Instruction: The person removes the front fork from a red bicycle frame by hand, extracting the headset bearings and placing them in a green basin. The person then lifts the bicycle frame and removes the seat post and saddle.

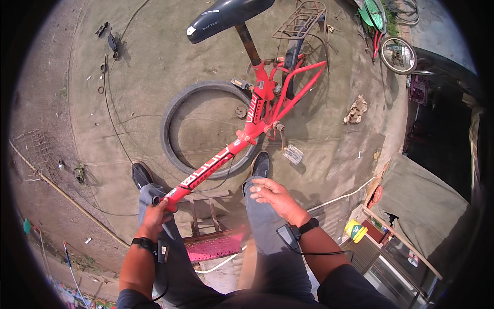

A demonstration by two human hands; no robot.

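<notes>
A red bicycle frame [216, 164] slants across the middle of the view, with no front wheel fitted. My left hand [153, 219] is closed around its front end, at the head tube. Its black saddle [229, 19] sits at the top on a rusty seat post [248, 45]. A crank with a pale pedal [293, 154] hangs at the frame's right side. Beneath the frame a black tyre [172, 135] lies flat on the ground. My right hand [275, 198] hovers over my right knee, its fingers loosely bent and apart, with nothing visible in them.
A pink perforated seat [216, 246] lies between my legs. A rusty rear rack [301, 21] is at the top. Crumpled brown paper [355, 109] lies to the right, and a yellow bucket [356, 230] stands lower right. A long pole [67, 194] crosses the left side.
</notes>
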